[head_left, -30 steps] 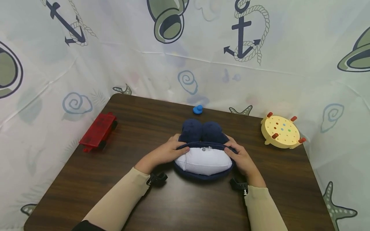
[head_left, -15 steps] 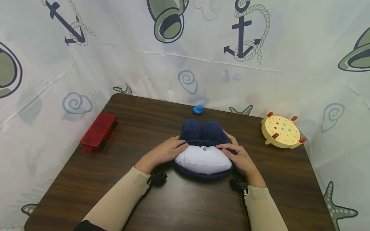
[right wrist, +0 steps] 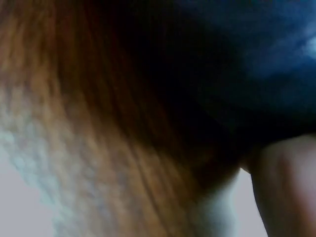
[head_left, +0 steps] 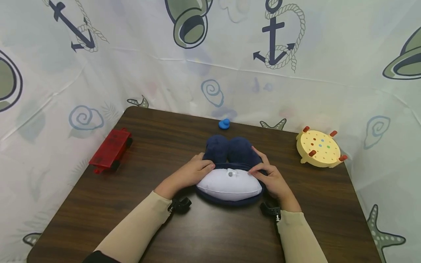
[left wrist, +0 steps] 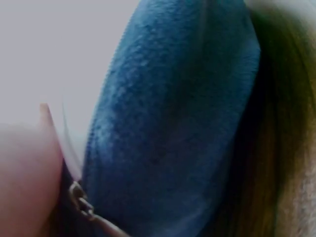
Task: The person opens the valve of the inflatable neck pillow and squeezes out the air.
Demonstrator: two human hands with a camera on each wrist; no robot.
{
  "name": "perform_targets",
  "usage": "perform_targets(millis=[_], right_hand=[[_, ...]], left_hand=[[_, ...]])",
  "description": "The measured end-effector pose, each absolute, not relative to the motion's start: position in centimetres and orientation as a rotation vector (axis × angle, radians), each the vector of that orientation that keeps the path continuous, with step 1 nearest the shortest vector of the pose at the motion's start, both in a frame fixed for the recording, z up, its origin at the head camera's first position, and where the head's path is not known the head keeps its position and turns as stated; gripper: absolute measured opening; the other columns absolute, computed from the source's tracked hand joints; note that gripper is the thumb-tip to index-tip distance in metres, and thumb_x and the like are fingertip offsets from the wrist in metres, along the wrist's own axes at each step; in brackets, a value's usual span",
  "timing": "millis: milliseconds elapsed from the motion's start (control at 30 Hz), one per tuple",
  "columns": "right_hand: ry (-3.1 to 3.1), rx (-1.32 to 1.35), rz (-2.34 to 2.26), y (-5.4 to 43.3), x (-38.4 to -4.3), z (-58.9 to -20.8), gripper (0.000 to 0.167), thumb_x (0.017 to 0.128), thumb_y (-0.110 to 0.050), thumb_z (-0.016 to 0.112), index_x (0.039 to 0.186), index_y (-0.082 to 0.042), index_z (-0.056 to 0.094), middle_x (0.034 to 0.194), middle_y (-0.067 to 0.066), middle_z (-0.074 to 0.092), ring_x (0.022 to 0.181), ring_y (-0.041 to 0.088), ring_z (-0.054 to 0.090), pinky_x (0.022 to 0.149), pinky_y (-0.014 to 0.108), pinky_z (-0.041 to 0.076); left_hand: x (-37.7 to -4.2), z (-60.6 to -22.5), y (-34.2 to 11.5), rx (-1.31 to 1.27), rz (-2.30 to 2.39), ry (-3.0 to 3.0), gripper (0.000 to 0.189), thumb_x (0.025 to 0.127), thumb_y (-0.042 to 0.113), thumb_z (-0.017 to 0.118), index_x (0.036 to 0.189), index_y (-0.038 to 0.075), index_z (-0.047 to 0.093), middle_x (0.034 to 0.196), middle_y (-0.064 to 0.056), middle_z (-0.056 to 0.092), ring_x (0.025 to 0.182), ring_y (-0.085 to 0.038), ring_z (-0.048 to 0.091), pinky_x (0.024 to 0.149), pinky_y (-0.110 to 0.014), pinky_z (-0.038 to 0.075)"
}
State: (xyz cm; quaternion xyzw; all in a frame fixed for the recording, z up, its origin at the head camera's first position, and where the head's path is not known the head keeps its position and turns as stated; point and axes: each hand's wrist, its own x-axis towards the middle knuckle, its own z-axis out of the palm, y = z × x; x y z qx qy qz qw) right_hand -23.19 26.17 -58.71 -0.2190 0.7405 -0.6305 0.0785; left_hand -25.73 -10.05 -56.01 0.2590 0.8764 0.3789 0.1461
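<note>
A navy plush neck pillow (head_left: 244, 150) lies in the middle of the table, its two rounded ends pointing away. Its cover is unzipped at the near side, baring a white inner pillow (head_left: 227, 190) with a small round clear-grey valve (head_left: 231, 174) near the top. My left hand (head_left: 192, 171) grips the left edge of the cover, thumb over the rim. At the right edge, my right hand (head_left: 272, 179) grips the cover, with thumb and forefinger at the border between navy and white. A metal zipper pull (left wrist: 79, 197) shows in the left wrist view beside the thumb.
On the left of the dark wooden table (head_left: 204, 233) stands a red toy wagon (head_left: 111, 149). A small blue rubber duck (head_left: 224, 124) sits at the back edge. At the right lies a yellow round toy (head_left: 318, 148) with red-tipped legs up. A printed curtain (head_left: 148, 65) hangs behind.
My right hand's thumb and forefinger have shifted inward along the opening. The cover's edge has moved back there, so the valve shows more fully. My left hand has hardly moved.
</note>
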Motion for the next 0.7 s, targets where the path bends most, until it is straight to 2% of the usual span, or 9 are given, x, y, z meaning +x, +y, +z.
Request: perform_targets(millis=[67, 133, 200, 267, 367, 467, 567, 633, 700], right_hand=[[2.252, -0.662, -1.833, 26.2, -23.2, -58.8, 0.018, 0.107, -0.003, 0.065, 0.117, -0.005, 0.081, 0.184, -0.002, 0.017, 0.170, 0.035, 0.001, 0.126, 0.082, 0.001], [2.309, -0.658, -1.737, 26.2, -23.1, -58.8, 0.022, 0.109, -0.008, 0.065, 0.123, -0.012, 0.082, 0.184, -0.005, 0.016, 0.170, 0.035, 0.002, 0.124, 0.084, 0.002], [2.359, -0.657, -1.638, 26.1, -23.0, -58.8, 0.028, 0.110, -0.015, 0.064, 0.134, -0.022, 0.079, 0.184, -0.008, 0.014, 0.170, 0.035, 0.002, 0.123, 0.085, 0.003], [2.375, -0.675, -1.564, 26.0, -23.0, -58.8, 0.033, 0.110, -0.024, 0.066, 0.142, -0.028, 0.075, 0.184, -0.010, 0.010, 0.170, 0.035, 0.001, 0.122, 0.086, 0.005], [2.373, -0.752, -1.481, 25.9, -23.1, -58.6, 0.050, 0.103, -0.047, 0.073, 0.151, -0.033, 0.067, 0.185, -0.007, 0.003, 0.170, 0.040, -0.002, 0.120, 0.088, 0.007], [2.352, -0.820, -1.431, 25.9, -23.2, -58.5, 0.076, 0.088, -0.067, 0.081, 0.154, -0.033, 0.064, 0.184, -0.005, -0.006, 0.168, 0.044, -0.005, 0.119, 0.089, 0.009], [2.333, -0.800, -1.422, 25.7, -23.2, -58.4, 0.078, 0.081, -0.062, 0.090, 0.151, -0.034, 0.067, 0.183, -0.009, -0.011, 0.167, 0.044, -0.007, 0.119, 0.089, 0.009], [2.349, -0.779, -1.424, 25.6, -23.1, -58.3, 0.067, 0.083, -0.048, 0.094, 0.144, -0.034, 0.072, 0.182, -0.009, -0.010, 0.167, 0.044, -0.006, 0.120, 0.088, 0.009], [2.360, -0.754, -1.454, 25.4, -23.1, -58.2, 0.052, 0.086, -0.031, 0.095, 0.135, -0.033, 0.077, 0.182, -0.010, -0.007, 0.167, 0.042, -0.005, 0.122, 0.086, 0.008]], left_hand=[[-25.7, -55.8, -10.1, 0.810, 1.082, 2.520, 0.036, 0.116, 0.048, 0.047, 0.143, 0.035, 0.067, 0.164, -0.026, 0.046, 0.156, -0.049, 0.039, 0.122, -0.071, 0.037], [-25.7, -55.7, -10.2, 0.893, 1.090, 2.492, 0.035, 0.116, 0.040, 0.050, 0.149, 0.044, 0.062, 0.164, -0.018, 0.045, 0.152, -0.041, 0.043, 0.119, -0.067, 0.041], [-25.6, -55.6, -10.3, 0.971, 1.088, 2.457, 0.040, 0.116, 0.030, 0.053, 0.151, 0.049, 0.061, 0.166, -0.014, 0.039, 0.152, -0.036, 0.040, 0.120, -0.064, 0.041], [-25.5, -55.5, -10.4, 1.003, 1.066, 2.423, 0.040, 0.115, 0.029, 0.056, 0.149, 0.047, 0.065, 0.173, -0.016, 0.031, 0.158, -0.038, 0.031, 0.123, -0.067, 0.036], [-25.0, -55.0, -10.2, 0.977, 0.976, 2.389, 0.043, 0.107, 0.046, 0.068, 0.150, 0.041, 0.066, 0.178, -0.021, 0.020, 0.163, -0.043, 0.017, 0.124, -0.073, 0.029], [-24.5, -54.5, -10.0, 0.924, 0.886, 2.357, 0.079, 0.086, 0.062, 0.087, 0.156, 0.039, 0.059, 0.181, -0.023, 0.007, 0.165, -0.046, 0.007, 0.125, -0.076, 0.025], [-24.3, -54.5, -9.7, 0.917, 0.870, 2.359, 0.096, 0.071, 0.065, 0.097, 0.156, 0.040, 0.058, 0.181, -0.023, 0.003, 0.164, -0.045, 0.006, 0.124, -0.075, 0.027], [-24.3, -54.6, -9.5, 0.940, 0.893, 2.401, 0.089, 0.070, 0.064, 0.098, 0.150, 0.043, 0.064, 0.176, -0.024, 0.015, 0.158, -0.044, 0.016, 0.120, -0.070, 0.035], [-24.5, -54.9, -9.3, 0.981, 0.921, 2.454, 0.071, 0.074, 0.062, 0.097, 0.138, 0.046, 0.072, 0.162, -0.022, 0.032, 0.146, -0.039, 0.029, 0.113, -0.061, 0.041]])
